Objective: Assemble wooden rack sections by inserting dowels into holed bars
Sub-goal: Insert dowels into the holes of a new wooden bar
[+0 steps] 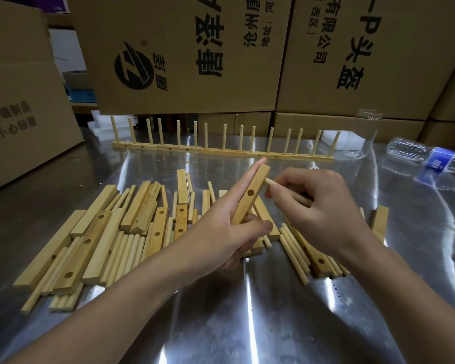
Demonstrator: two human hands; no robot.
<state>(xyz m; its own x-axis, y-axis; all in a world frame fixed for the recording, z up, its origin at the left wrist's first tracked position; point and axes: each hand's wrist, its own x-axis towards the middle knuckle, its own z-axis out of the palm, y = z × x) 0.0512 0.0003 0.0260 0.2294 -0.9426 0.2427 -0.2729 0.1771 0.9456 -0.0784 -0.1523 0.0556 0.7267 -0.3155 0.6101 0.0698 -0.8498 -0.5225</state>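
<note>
Bar [250, 198] tilts up-right in left hand [229, 229]; dowel [269, 182] meets it sideways.

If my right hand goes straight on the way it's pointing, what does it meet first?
The holed bar in the left hand; the dowel the right hand pinches has its tip at the bar's upper end, though depth is unclear.

pale matt wood bars [250, 198]; glossy metal table [247, 324]; clear plastic bottle [428, 160]
</note>
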